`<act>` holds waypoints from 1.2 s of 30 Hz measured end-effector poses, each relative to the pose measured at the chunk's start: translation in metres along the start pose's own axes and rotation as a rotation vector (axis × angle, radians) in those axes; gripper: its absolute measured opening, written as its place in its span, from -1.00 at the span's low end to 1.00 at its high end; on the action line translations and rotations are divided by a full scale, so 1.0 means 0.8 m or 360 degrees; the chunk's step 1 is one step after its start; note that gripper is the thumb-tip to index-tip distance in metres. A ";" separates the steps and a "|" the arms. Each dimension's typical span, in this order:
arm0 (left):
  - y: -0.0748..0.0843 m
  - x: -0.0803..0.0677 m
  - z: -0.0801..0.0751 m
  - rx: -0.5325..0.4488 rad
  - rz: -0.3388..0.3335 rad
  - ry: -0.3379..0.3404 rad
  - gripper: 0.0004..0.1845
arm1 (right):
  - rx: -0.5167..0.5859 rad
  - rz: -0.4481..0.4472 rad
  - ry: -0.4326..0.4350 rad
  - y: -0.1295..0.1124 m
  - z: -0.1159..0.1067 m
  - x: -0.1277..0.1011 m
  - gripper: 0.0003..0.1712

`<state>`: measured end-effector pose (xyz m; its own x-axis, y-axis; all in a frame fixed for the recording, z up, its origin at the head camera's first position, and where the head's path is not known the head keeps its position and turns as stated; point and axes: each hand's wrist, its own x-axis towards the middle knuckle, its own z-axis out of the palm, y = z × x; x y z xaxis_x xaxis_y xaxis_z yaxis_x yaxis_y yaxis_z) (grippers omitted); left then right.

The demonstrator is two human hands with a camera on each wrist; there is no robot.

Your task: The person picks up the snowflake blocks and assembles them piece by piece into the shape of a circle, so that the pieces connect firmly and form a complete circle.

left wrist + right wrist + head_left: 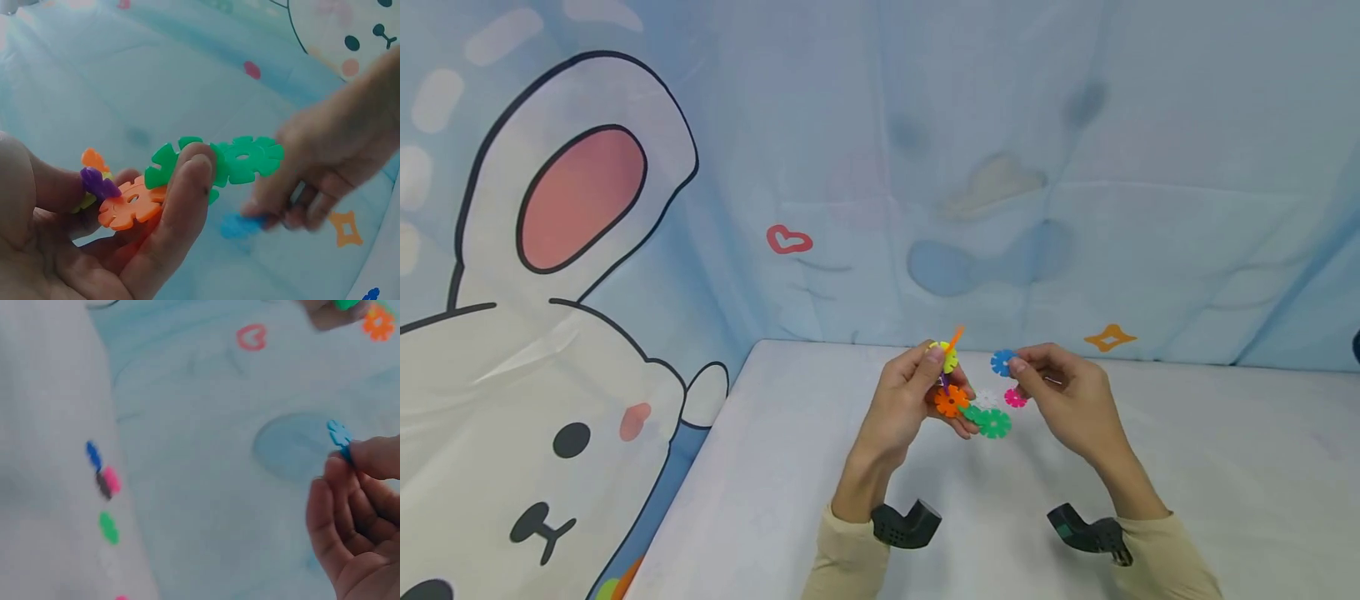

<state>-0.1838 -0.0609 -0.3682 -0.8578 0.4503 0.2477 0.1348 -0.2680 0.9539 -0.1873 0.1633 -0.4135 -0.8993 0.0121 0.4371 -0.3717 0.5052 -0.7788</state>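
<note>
i'm watching remotely: the left hand (pixel 895 404) is gripping linked snowflake discs (pixel 957 407) (orange meeting green), the right hand (pixel 1077 407) pinching a blue snowflake disc (pixel 1002 362).

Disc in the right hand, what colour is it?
Blue; the disc shows best in the head view.

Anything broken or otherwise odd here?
Nothing stands out: the linked discs in the left hand look intact, and the right hand pinches a blue disc. Loose pieces on the table are too small or blurred to check.
</note>
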 end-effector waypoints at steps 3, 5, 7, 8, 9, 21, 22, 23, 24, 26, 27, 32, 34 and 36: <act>0.002 -0.002 0.004 0.0055 -0.0001 -0.0080 -0.55 | 0.0188 0.0007 0.0105 -0.025 -0.011 -0.003 -0.78; 0.004 -0.004 0.007 0.0115 0.0017 -0.0149 -0.54 | 0.0266 -0.0016 0.0174 -0.040 -0.017 -0.006 -0.80; 0.007 -0.007 0.010 0.0171 0.0038 -0.0210 -0.56 | 0.0309 -0.0062 0.0228 -0.054 -0.022 -0.009 -0.82; 0.008 -0.008 0.011 0.0203 0.0047 -0.0233 -0.56 | 0.0323 -0.0094 0.0251 -0.059 -0.024 -0.011 -0.82; 0.010 -0.009 0.013 0.0227 0.0053 -0.0252 -0.57 | 0.0341 -0.0124 0.0268 -0.064 -0.026 -0.012 -0.81; 0.023 -0.018 0.021 0.0420 0.0026 -0.0302 -0.62 | 0.0442 -0.0424 0.0259 -0.073 -0.032 -0.018 -0.71; 0.024 -0.019 0.021 0.0438 0.0018 -0.0308 -0.62 | 0.0444 -0.0433 0.0257 -0.073 -0.032 -0.018 -0.71; 0.025 -0.020 0.022 0.0455 0.0008 -0.0312 -0.63 | 0.0453 -0.0446 0.0249 -0.073 -0.032 -0.019 -0.71; 0.026 -0.021 0.022 0.0472 0.0003 -0.0319 -0.63 | 0.0479 -0.0456 0.0236 -0.074 -0.033 -0.019 -0.71; 0.028 -0.023 0.024 0.0500 -0.0006 -0.0320 -0.64 | 0.0498 -0.0451 0.0202 -0.076 -0.035 -0.020 -0.73; 0.029 -0.023 0.025 0.0507 -0.0003 -0.0319 -0.65 | 0.0526 -0.0466 0.0186 -0.077 -0.036 -0.021 -0.75; 0.032 -0.026 0.029 0.0556 0.0017 -0.0296 -0.68 | 0.0504 -0.0547 0.0169 -0.079 -0.040 -0.022 -0.80; 0.032 -0.025 0.031 0.0572 0.0025 -0.0287 -0.68 | 0.0480 -0.0586 0.0199 -0.078 -0.041 -0.022 -0.77; 0.032 -0.025 0.033 0.0587 0.0022 -0.0280 -0.67 | 0.0496 -0.0610 0.0221 -0.077 -0.042 -0.022 -0.73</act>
<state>-0.1502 -0.0546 -0.3443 -0.7609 0.5963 0.2557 0.3420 0.0337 0.9391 -0.1409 0.1606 -0.3580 -0.6536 0.0013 0.7568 -0.7389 0.2151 -0.6386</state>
